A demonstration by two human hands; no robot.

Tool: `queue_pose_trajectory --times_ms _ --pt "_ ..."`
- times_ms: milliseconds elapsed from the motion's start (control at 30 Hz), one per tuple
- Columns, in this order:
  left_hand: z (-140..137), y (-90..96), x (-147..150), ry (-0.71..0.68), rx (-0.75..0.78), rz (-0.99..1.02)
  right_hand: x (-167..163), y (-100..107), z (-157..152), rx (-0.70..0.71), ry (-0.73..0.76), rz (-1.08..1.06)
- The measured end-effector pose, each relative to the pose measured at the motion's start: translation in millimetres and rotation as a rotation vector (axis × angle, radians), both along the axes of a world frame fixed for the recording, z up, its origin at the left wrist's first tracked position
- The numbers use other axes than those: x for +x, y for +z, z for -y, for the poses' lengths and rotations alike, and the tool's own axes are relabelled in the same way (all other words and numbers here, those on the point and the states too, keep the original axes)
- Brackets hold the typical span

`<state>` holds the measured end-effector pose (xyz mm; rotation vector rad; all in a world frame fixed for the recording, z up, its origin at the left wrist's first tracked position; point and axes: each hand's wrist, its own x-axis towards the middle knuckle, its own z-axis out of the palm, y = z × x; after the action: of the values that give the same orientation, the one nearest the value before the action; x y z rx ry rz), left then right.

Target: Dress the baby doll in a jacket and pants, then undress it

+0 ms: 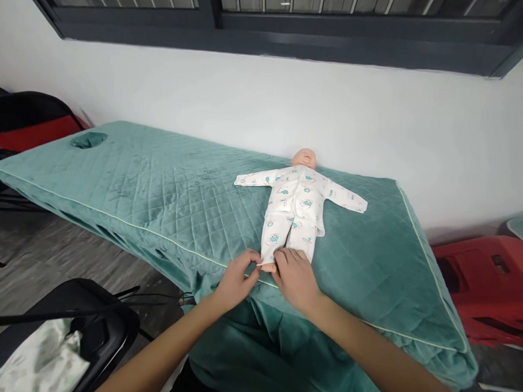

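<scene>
Item: one dressed baby doll [295,202], on its back, center-right of the frame, on a bed [170,186]. Orientation: long axis running from the hands up the frame, tilted slightly right; head [304,158] farthest, feet nearest. Left hand [237,280]: thumb and fingertips pinching the left-of-frame hem of the trousers [273,234]. Right hand [298,279]: fingers curled over the same leg, beside the bare foot [269,267]; whether it pinches cloth cannot be told. Both touch; the right lies more squarely below the torso. Materials: soft-looking white printed cloth, smooth rounded head, green diamond-quilted plush cover with pale piping.
</scene>
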<state>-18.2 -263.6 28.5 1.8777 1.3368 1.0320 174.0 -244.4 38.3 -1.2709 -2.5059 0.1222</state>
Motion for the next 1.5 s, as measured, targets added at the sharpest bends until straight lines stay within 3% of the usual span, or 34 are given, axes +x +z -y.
queue_pose_trajectory --times_ms 267,633,967,1100,1233,1367,1500 --pt "2.0 4.2 -0.9 0.025 -0.033 0.071 4.4 0.8 -3.1 -0.018 0.010 -0.161" --pt "-0.2 -3.2 -1.8 -0.056 -0.085 0.050 0.3 -4.0 -2.4 0.056 -0.075 -0.084" --pt "-7.1 -10.4 -10.7 -0.041 -0.087 0.040 7.2 0.6 4.0 0.058 -0.062 -0.336" --pt "-4.6 -15.7 -10.1 -0.043 -0.001 -0.094 12.4 4.2 15.9 0.059 -0.053 -0.272" --pt "-2.0 -6.0 -2.3 -0.084 0.190 -0.310 29.0 11.2 17.4 -0.043 0.017 -0.324" --pt "0.7 12.6 10.8 -0.108 0.351 -0.361 52.4 11.5 16.7 -0.107 -0.102 -0.481" --pt "-1.1 19.4 32.1 -0.120 0.406 -0.500 60.1 -4.7 21.3 -0.146 -0.194 -0.482"
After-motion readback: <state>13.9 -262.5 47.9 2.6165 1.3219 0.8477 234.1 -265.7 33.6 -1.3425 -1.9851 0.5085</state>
